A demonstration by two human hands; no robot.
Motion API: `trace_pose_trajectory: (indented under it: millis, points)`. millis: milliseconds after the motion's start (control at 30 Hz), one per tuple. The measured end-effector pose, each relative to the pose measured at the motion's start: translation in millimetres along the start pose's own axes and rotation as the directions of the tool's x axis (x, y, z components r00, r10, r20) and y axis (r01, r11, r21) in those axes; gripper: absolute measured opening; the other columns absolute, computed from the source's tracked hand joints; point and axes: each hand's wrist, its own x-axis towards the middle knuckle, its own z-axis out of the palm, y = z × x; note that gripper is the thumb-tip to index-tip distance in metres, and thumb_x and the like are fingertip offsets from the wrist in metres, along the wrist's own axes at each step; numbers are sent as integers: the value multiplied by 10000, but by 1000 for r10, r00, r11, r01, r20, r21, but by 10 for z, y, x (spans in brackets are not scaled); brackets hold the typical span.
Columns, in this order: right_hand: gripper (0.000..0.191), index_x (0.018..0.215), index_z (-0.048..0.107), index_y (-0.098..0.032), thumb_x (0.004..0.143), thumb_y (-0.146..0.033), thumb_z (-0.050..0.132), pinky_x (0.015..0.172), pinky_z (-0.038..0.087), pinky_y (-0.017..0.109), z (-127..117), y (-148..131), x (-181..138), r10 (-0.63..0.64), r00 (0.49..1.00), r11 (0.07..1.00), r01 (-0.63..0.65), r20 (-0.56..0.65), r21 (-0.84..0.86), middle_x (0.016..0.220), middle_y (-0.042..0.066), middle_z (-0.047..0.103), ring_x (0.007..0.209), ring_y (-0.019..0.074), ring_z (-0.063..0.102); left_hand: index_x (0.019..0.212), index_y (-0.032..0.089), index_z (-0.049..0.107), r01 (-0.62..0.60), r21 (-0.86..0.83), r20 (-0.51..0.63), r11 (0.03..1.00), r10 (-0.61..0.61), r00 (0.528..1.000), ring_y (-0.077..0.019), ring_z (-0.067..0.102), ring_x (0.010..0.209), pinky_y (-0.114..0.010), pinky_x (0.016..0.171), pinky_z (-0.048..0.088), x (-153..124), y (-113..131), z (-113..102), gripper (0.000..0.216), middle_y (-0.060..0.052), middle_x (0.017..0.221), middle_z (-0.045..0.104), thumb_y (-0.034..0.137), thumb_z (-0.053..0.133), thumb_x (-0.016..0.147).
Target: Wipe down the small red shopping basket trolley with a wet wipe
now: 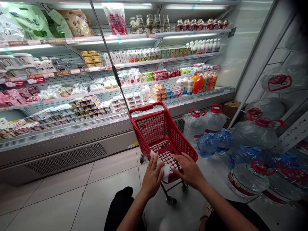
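Observation:
A small red shopping cart with lattice sides stands in front of me. My left hand lies over a crumpled white wipe at the cart's near left rim, fingers pressed on the cloth. Part of the wipe sticks out above and beside the fingers. At the near right of the cart, my right hand has its fingers spread and bent over the rim, with nothing seen in it. Whether those fingertips touch the plastic, I cannot tell. Red mesh shows through the cart's basket.
Behind the cart runs an open refrigerated case stocked with yogurt cups, bottles and bags. Large water jugs and smaller blue-capped ones crowd the right side. A thin dark pole rises from the cart's far left corner. Pale tiles cover the floor.

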Motion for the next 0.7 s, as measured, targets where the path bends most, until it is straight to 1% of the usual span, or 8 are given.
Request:
trace_pose_trajectory:
  millis: [67,167,233,367,433,533,633,700]
  points:
    - [523,1503,509,-234,1046,-485,464,1253,297,563,-120,317,-10,61,998,996,-60,3,-60,1389,87,679,1361,264,568,1404,295,563,12,-18,17,1000,-11,1000,-286,99,1618,-525,1270,294,34,-64,-52,366,-9,1760,98,388,368,1109]
    - [399,1260,685,-278,1059,-505,426,1261,262,598,-156,620,-94,63,995,995,-57,73,-83,1267,48,737,1362,267,566,1400,300,559,50,-37,28,998,-49,998,-261,119,1616,-524,1280,271,250,-225,-121,380,-9,1758,112,398,325,1117]
    - [395,1183,705,-275,1052,-529,432,1259,265,600,-101,667,-148,71,994,994,-64,79,-91,1262,52,733,1340,268,579,1382,294,567,83,-44,26,996,-82,996,-249,123,1616,-528,1283,260,417,-310,-143,388,-13,1757,122,397,299,1121]
    - [453,1269,672,-252,1036,-571,451,1261,263,590,72,539,-175,121,993,983,-120,-5,-140,1370,78,683,1370,282,552,1396,267,568,135,-31,-1,990,-135,991,-253,140,1613,-523,1278,279,547,-315,-116,422,-34,1757,116,392,269,1124]
    - [474,1293,667,-245,1038,-575,442,1257,276,581,158,447,-176,144,988,974,-152,-58,-167,1431,85,647,1402,289,527,1430,271,554,137,3,-21,991,-136,990,-259,158,1609,-519,1271,302,440,-224,-62,431,-33,1757,115,392,275,1125]
    - [495,1319,666,-233,1044,-569,428,1250,290,579,267,316,-203,165,976,961,-191,-141,-200,1511,94,585,1451,304,478,1517,299,487,100,90,-58,991,-95,994,-267,177,1606,-514,1266,319,100,-22,51,439,-18,1758,102,377,317,1120]
    - [546,1460,573,-224,1050,-551,423,1260,276,573,329,170,-258,173,969,957,-208,-177,-203,1611,92,472,1522,309,380,1649,325,266,84,181,-85,980,-70,994,-251,178,1605,-483,1265,331,-239,124,122,542,-17,1756,106,337,346,1113]
    - [608,1580,431,-235,1055,-540,421,1263,285,554,335,45,-298,177,972,962,-204,-157,-183,1667,81,380,1549,301,330,1677,328,155,89,232,-93,969,-69,993,-236,195,1601,-469,1272,318,-346,116,110,601,-21,1749,149,315,355,1110]
